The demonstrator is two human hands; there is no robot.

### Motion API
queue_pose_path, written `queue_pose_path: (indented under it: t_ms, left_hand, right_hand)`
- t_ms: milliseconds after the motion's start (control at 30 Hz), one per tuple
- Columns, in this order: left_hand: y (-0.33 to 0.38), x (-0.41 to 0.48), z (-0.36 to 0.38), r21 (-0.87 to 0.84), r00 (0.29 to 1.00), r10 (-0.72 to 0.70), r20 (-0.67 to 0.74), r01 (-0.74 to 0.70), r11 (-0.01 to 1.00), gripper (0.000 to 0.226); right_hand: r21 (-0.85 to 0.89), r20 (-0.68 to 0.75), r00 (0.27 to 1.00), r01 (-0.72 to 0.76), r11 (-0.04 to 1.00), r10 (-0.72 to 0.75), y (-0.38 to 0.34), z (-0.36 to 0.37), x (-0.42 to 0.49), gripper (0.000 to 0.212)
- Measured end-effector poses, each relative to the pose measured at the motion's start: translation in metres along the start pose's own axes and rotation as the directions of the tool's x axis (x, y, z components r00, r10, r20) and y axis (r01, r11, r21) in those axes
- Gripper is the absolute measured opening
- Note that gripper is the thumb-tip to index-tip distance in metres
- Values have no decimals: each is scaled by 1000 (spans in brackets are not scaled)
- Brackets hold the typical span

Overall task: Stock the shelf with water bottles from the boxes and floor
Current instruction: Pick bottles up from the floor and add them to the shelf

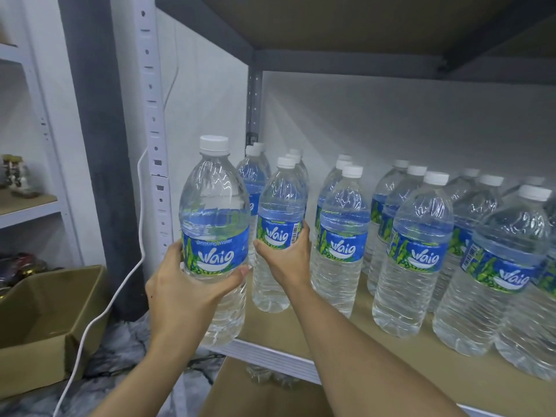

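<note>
left grip (186, 290) clamped round a bottle (215, 212), upright at the shelf (331, 335) front left corner; right grip (285, 254) clamped round a second bottle (281, 203) standing on the shelf beside stocked rows (421, 236).

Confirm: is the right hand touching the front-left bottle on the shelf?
Touching. Head view shows the right hand with fingers and thumb curled round the bottle at its label.

Head-worn view, seemingly close, forward and down onto shelf (270, 329)

clear bottles (340, 236), white caps (214, 143), blue-green labels (343, 246), brown box (45, 311)
</note>
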State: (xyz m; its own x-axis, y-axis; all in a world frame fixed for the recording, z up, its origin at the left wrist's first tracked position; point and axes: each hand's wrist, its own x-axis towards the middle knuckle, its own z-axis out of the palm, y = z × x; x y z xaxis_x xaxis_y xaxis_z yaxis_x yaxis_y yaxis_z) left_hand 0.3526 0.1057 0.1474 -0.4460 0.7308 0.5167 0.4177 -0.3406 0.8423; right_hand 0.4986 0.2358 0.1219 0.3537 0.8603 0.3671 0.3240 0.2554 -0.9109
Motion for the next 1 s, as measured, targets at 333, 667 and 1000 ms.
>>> queue_pose_path:
  t_ms: [333, 667, 1000]
  left_hand:
    - [1, 2, 10, -20, 1000, -30, 4, 30, 999, 62]
    - [3, 2, 26, -21, 997, 17, 73, -15, 1000, 60]
    - [-8, 30, 47, -52, 1000, 10, 15, -9, 999, 64]
  right_hand:
    - [6, -12, 999, -37, 999, 37, -2, 0, -8, 95]
    - [-244, 303, 937, -102, 965, 175, 59, -15, -47, 121]
    - [-202, 287, 951, -55, 978, 113, 69, -17, -50, 104]
